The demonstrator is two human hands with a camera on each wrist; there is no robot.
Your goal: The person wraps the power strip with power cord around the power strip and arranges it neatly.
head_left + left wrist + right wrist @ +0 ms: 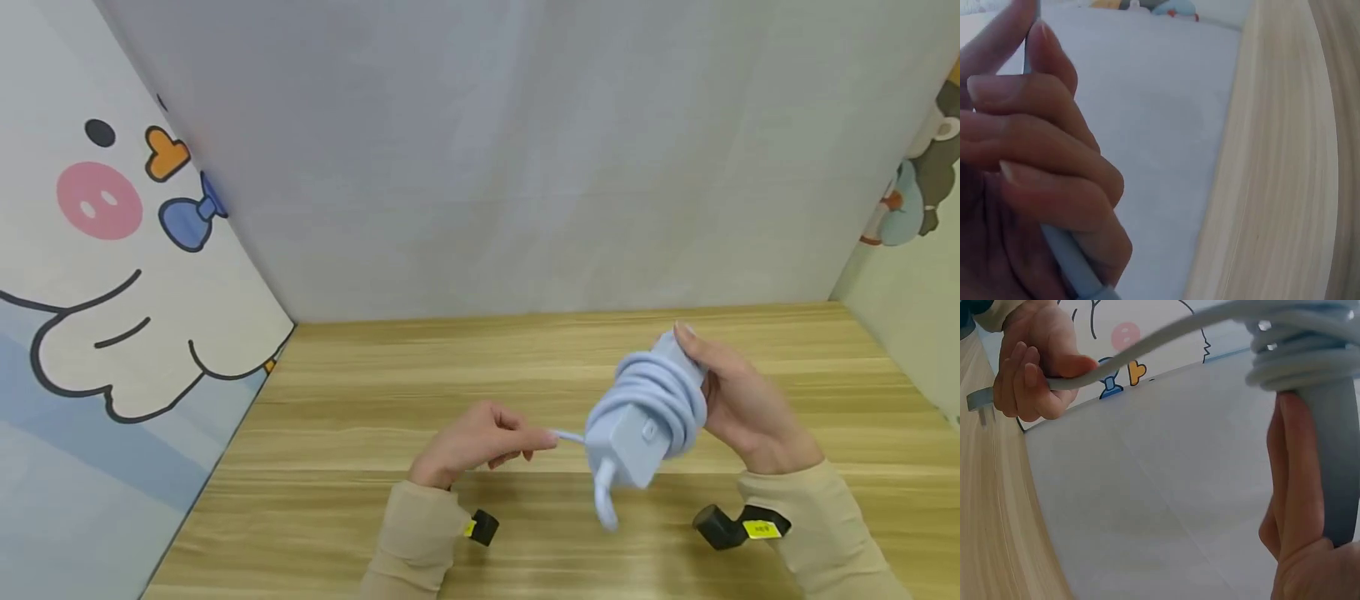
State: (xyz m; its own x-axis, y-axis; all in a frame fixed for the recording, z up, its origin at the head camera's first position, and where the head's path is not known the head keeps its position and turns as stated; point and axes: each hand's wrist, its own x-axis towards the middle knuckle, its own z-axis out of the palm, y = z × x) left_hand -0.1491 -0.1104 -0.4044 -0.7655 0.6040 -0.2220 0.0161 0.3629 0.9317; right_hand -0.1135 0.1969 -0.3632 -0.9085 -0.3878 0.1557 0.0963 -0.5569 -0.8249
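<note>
A pale power strip [628, 446], its cord wound round its middle in several coils [660, 398], is held tilted above the table. My right hand [753, 408] grips its far end, thumb on top. From the near end a short thick bend of cord [604, 496] hangs down, beside a small square switch. My left hand [480, 440] is to the left, pinching the loose cord [567, 436] between thumb and finger. In the right wrist view the cord stretches from the coils to that hand, with a plug [980, 400] sticking out past its curled fingers.
A wood-grain table [360, 358] lies below both hands. Behind it hangs a plain pale wall sheet [525, 167]. Cartoon-printed panels stand at the left [97, 333] and right [915, 300]. Black wrist cameras sit on both sleeves.
</note>
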